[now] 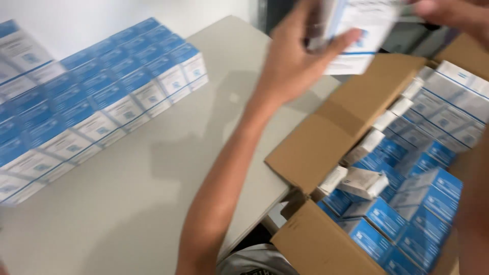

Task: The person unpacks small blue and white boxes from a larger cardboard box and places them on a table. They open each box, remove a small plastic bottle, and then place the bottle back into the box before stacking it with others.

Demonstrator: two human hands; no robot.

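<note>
My left hand (293,56) is raised at the top centre, its fingers wrapped around a small white and blue box (359,30). My right hand (451,14) reaches in from the top right corner and touches the same box's upper edge. Both hands hover above an open cardboard carton (326,137) packed with several small blue and white boxes (407,203). Motion blur softens the hands and the held box.
A long stack of matching blue and white boxes (91,102) lies in rows on the pale table (153,203) at the left. One loose white box (364,182) lies tilted on top of those in the carton. A white wall rises behind the table.
</note>
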